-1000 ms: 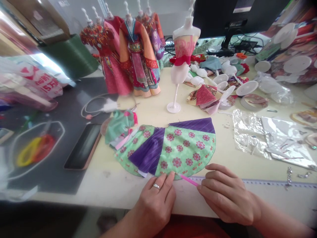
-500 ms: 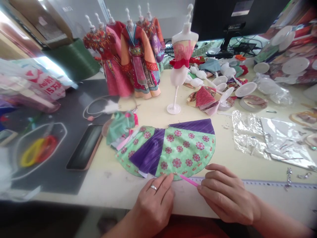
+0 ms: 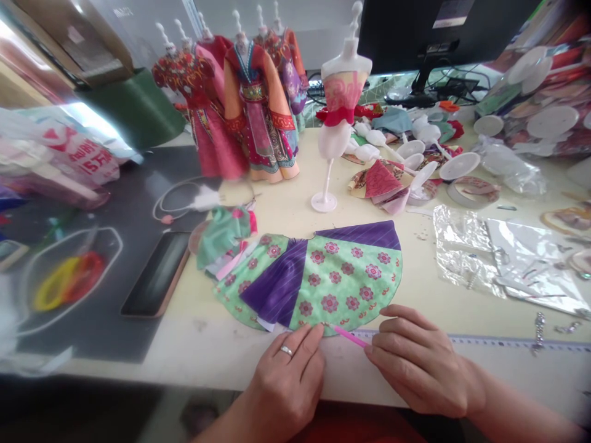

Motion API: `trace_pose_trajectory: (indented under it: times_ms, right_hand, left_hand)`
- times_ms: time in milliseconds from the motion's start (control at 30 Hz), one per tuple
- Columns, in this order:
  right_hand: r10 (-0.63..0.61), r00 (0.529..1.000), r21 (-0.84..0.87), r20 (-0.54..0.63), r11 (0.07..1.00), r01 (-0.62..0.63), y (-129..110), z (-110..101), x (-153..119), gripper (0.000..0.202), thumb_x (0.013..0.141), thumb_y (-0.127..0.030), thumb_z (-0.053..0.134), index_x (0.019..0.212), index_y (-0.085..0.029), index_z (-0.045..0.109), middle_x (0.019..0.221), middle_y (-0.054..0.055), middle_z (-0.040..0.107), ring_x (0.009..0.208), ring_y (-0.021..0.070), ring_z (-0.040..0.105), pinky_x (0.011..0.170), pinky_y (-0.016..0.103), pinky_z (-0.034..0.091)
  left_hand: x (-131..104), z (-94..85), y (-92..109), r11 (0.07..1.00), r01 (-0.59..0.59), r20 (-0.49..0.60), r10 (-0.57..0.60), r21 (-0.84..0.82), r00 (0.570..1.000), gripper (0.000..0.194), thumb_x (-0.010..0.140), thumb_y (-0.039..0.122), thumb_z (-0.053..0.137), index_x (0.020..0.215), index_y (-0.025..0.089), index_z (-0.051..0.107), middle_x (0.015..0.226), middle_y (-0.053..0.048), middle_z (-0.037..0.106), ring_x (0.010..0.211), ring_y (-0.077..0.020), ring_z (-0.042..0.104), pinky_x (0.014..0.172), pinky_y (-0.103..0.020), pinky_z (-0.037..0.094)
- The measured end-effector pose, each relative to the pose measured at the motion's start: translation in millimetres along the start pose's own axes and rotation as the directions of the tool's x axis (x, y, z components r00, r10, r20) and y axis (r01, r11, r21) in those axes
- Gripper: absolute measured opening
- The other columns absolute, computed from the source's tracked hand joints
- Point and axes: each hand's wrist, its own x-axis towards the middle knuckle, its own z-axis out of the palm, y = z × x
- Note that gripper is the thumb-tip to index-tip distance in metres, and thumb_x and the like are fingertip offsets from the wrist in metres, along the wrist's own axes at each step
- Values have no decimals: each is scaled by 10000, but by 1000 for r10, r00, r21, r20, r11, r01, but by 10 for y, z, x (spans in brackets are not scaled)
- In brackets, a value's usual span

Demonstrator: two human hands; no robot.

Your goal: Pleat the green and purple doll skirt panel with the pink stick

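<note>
A small doll skirt (image 3: 347, 286), green with pink flowers and dark purple panels, lies fanned out on the table. My left hand (image 3: 292, 372), with a ring on one finger, holds the skirt's lower hem, its fingers closed at the edge; the fingertip contact is partly hidden. In my right hand (image 3: 415, 363) is a thin pink pen-like stick (image 3: 349, 336), its tip touching or very near the hem just right of my left fingers. A white ruler strip (image 3: 480, 340) runs along the table beneath my right hand and the hem.
Dressed doll forms (image 3: 258, 111) stand at the back, beside a white mannequin (image 3: 333, 141). A phone (image 3: 156, 274) lies left, near green fabric scraps (image 3: 224, 237). Clear plastic bags (image 3: 462, 246), tape rolls (image 3: 473, 192) and mannequin parts (image 3: 459, 166) occupy the right. A monitor (image 3: 443, 37) stands behind.
The pink stick and my right hand have shifted very slightly left along the hem. My left hand stays in place on the skirt.
</note>
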Motion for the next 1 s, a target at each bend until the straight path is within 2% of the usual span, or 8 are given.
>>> trace_pose_trajectory:
  times_ms: [233,467,667,900,1000]
  right_hand:
    - [9,1000,-18,23,1000,-9,3,3,8,185,868,-92,436,892,-143,613,657,25,630,684,160,576,873,396,479]
    - [7,1000,2,13,1000,-7,-3,5,-9,169,853,-84,455,905,-142,605,654,21,623,681,162,580,879,402,479]
    - [-2,999,-13,-42,1000,1,-14,-30,-9,167,851,-88,467,928,-133,608,698,28,665,692,157,602,863,386,498]
    - [114,988,-41,-105,992,-118,8,-66,20,179,814,-57,535,947,-166,584,693,4,665,657,133,586,816,376,514]
    - [122,985,-29,-118,992,-126,15,-74,25,192,794,-52,542,943,-165,582,693,3,662,650,135,586,805,374,512]
  left_hand:
    - [0,-5,-4,1000,1,3,-1,6,1000,211,831,68,474,923,70,663,1167,-160,662,1009,-291,635,810,-390,525]
    - [13,15,1,998,-19,50,17,53,999,244,827,55,452,948,77,662,1214,-151,638,1001,-280,626,804,-380,518]
    - [47,30,22,994,-49,49,44,101,998,249,834,51,433,948,64,655,1164,-178,658,963,-292,636,747,-385,511]
    - [19,16,11,999,-10,12,9,38,1000,214,815,47,462,908,82,651,1220,-164,632,1018,-280,624,809,-371,526]
    - [25,-2,7,1000,13,-12,-13,9,1000,190,814,56,476,887,89,649,1204,-164,642,1006,-272,632,804,-364,536]
